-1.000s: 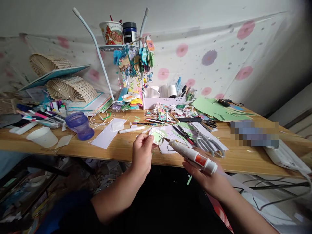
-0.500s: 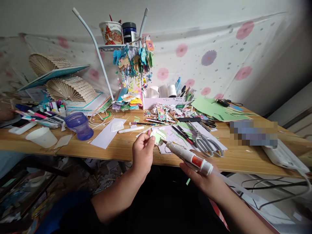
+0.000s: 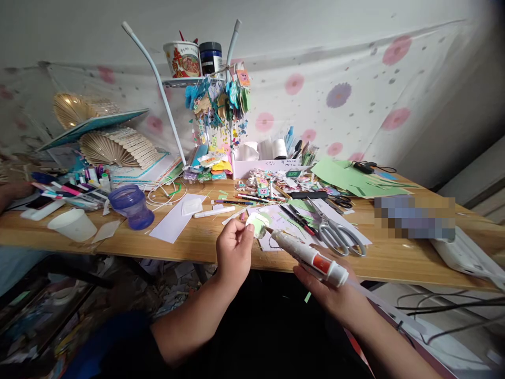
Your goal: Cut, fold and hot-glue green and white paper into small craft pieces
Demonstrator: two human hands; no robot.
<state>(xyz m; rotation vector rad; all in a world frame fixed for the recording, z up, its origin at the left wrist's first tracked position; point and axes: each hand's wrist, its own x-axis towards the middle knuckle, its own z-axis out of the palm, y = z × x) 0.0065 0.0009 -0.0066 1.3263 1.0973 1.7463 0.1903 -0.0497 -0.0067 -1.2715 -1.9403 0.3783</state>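
Left hand (image 3: 233,251) pinches small paper cutout (image 3: 256,223) at frame centre, face presented to nozzle; right hand (image 3: 329,292) closed round hot glue gun (image 3: 310,257), tip angled at cutout above table edge (image 3: 189,252); scissors (image 3: 335,231) just right

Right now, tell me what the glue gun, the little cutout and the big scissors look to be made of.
Glue gun in the right hand: apparently glossy white plastic with an orange band.
Cutout pinched by the left hand: thin matte paper or card, pale green and white, edges slightly curled.
Scissors on the table: shiny blades look like metal; grey handles likely plastic.
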